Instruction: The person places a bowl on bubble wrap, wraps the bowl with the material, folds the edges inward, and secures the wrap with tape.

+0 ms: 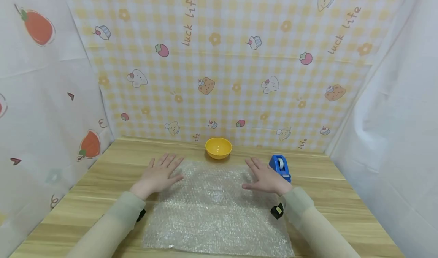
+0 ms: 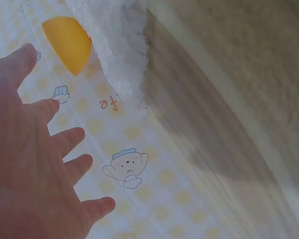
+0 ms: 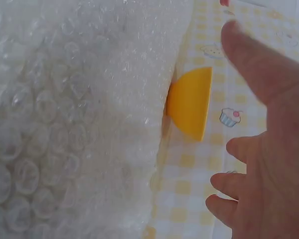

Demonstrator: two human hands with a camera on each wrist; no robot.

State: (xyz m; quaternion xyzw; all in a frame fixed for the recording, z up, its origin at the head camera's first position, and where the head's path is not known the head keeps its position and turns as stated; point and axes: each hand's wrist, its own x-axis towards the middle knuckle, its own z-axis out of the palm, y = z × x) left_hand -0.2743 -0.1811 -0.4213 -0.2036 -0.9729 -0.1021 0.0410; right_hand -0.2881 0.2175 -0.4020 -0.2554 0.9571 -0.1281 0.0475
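A sheet of clear bubble wrap lies spread on the wooden table, its bubbles plain in the right wrist view. Over its far left corner in the head view is my left hand, fingers straight and spread, holding nothing. My right hand is over the far right part of the sheet, also with straight fingers and an empty palm. Just beyond the sheet's far edge, between the hands, a yellow bowl stands upright. Close behind the right hand is a blue tape dispenser with a roll in it, partly covered by that hand.
Bare wood of the table shows on both sides of the sheet. A yellow checked cloth with cartoon prints hangs at the back. White cloths hang along the left and right sides.
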